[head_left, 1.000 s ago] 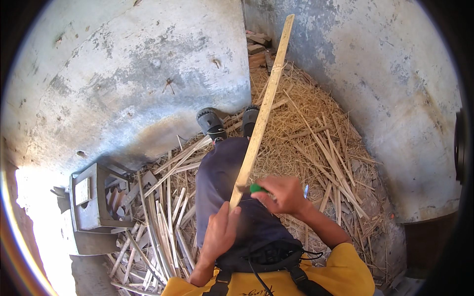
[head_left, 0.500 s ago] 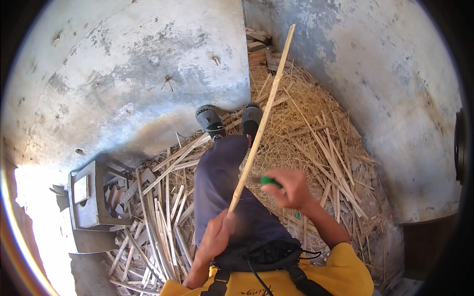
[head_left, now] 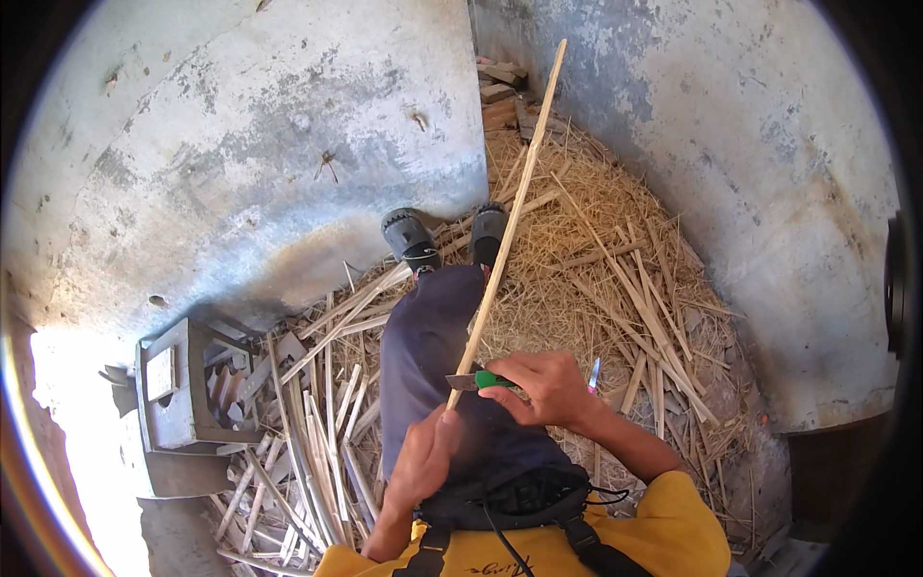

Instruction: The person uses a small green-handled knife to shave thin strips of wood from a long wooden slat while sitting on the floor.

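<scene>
Gripping the near end of a long bamboo strip (head_left: 507,223), the left hand (head_left: 423,462) is closed around it low over the person's lap, just above the dark trousers. From that hand the strip runs up and away to the right, its long axis pointing past the two black shoes (head_left: 409,238) toward the far wall, with the tip high in the view. The right hand (head_left: 543,387) is closed on a knife with a green handle (head_left: 493,380); its short blade lies against the strip just beyond the left hand, touching it on the right side. So the right hand is the farther one along the strip, and the free length lies ahead of the blade, away from the body. Pale shavings and straw (head_left: 596,240) cover the floor to the right, split slats (head_left: 317,423) lie piled to the left, and a grey concrete block (head_left: 178,399) sits beside them near the wall.
</scene>
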Action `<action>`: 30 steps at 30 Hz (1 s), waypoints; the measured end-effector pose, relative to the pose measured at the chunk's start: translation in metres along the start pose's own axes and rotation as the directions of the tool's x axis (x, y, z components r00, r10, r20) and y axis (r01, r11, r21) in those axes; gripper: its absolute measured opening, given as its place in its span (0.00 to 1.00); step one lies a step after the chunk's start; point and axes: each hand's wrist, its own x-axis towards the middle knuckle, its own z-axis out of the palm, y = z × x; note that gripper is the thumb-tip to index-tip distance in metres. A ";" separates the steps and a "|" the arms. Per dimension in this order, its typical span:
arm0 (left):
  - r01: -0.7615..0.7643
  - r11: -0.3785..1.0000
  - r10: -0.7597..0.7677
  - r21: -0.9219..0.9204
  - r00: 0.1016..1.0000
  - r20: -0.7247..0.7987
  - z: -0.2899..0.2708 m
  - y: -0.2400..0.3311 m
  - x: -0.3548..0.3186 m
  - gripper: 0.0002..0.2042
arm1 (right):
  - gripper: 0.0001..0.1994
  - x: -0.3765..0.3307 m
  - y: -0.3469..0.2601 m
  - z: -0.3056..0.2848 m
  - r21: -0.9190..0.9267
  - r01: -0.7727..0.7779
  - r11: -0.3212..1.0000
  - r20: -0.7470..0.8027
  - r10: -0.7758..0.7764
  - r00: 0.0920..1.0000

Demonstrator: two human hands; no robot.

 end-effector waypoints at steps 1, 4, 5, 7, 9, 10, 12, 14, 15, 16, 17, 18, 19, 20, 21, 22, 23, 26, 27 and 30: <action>-0.001 1.000 0.001 0.001 1.000 0.001 0.000 0.001 0.000 0.23 | 0.13 0.001 0.000 0.000 -0.007 0.004 1.000 -0.002 -0.004 1.000; 0.034 0.999 -0.033 0.038 0.999 -0.022 -0.001 0.002 -0.002 0.21 | 0.14 0.006 0.006 -0.001 -0.031 0.019 0.999 -0.030 -0.020 0.999; 0.026 0.998 -0.025 0.058 0.999 -0.025 -0.002 0.004 -0.002 0.21 | 0.14 0.008 0.009 -0.002 -0.050 0.027 0.998 -0.055 -0.030 0.998; 0.017 0.997 -0.015 0.080 0.999 -0.030 -0.002 0.004 -0.002 0.21 | 0.15 0.011 0.013 0.000 -0.061 0.049 0.997 -0.064 -0.053 0.997; 0.011 0.995 -0.006 0.101 0.999 -0.051 -0.003 0.002 -0.002 0.20 | 0.15 0.014 0.014 0.000 -0.074 0.067 0.995 -0.073 -0.072 0.995; 0.010 0.995 -0.005 0.101 0.999 -0.050 -0.004 0.003 -0.002 0.20 | 0.14 0.016 0.014 -0.001 -0.079 0.065 0.995 -0.058 -0.069 0.996; 0.027 0.994 -0.019 0.110 0.998 -0.068 -0.005 0.007 -0.002 0.19 | 0.13 0.019 0.015 0.000 -0.083 0.065 0.994 -0.045 -0.069 0.997; 0.020 0.993 -0.012 0.119 0.997 -0.072 -0.007 0.007 -0.002 0.19 | 0.14 0.020 0.019 0.003 -0.079 0.096 0.992 -0.068 -0.101 0.993; 0.015 0.992 -0.005 0.127 0.997 -0.075 -0.007 0.007 -0.002 0.18 | 0.14 0.021 0.019 0.003 -0.078 0.098 0.992 -0.069 -0.103 0.992; 0.015 0.992 -0.005 0.128 0.997 -0.077 -0.008 0.007 -0.002 0.18 | 0.14 0.023 0.018 0.003 -0.081 0.094 0.992 -0.069 -0.100 0.993; 0.011 0.991 -0.001 0.130 0.997 -0.078 -0.008 0.008 -0.002 0.18 | 0.13 0.024 0.018 0.002 -0.084 0.091 0.992 -0.069 -0.097 0.993; 0.008 0.991 0.002 0.132 0.997 -0.079 -0.009 0.008 -0.001 0.18 | 0.13 0.025 0.019 0.002 -0.084 0.093 0.992 -0.068 -0.099 0.993; 0.008 0.991 0.003 0.132 0.997 -0.082 -0.009 0.008 -0.001 0.18 | 0.13 0.026 0.020 0.003 -0.094 0.094 0.991 -0.063 -0.100 0.993; 0.001 0.990 0.010 0.138 0.996 -0.083 -0.009 0.008 -0.001 0.17 | 0.13 0.027 0.021 0.003 -0.105 0.094 0.990 -0.058 -0.100 0.993; -0.005 0.989 0.017 0.145 0.996 -0.085 -0.009 0.009 -0.001 0.17 | 0.13 0.027 0.022 0.003 -0.105 0.095 0.990 -0.058 -0.102 0.993; -0.005 0.989 0.018 0.144 0.996 -0.087 -0.009 0.009 -0.001 0.17 | 0.14 0.028 0.025 0.005 -0.109 0.112 0.988 -0.080 -0.121 0.989; -0.022 0.988 0.036 0.156 0.995 -0.092 -0.009 0.008 0.000 0.16 | 0.14 0.029 0.028 0.006 -0.117 0.129 0.985 -0.101 -0.141 0.985; -0.051 0.983 0.070 0.174 0.992 -0.106 -0.008 0.003 0.001 0.15 | 0.14 0.030 0.032 0.009 -0.107 0.135 0.985 -0.122 -0.148 0.982; -0.062 0.981 0.084 0.182 0.990 -0.114 -0.008 0.002 0.000 0.15 | 0.14 0.032 0.032 0.008 -0.106 0.136 0.985 -0.122 -0.149 0.981; -0.087 0.975 0.113 0.206 0.986 -0.119 -0.010 0.003 0.000 0.14 | 0.14 0.036 0.030 0.006 -0.110 0.097 0.989 -0.102 -0.108 0.989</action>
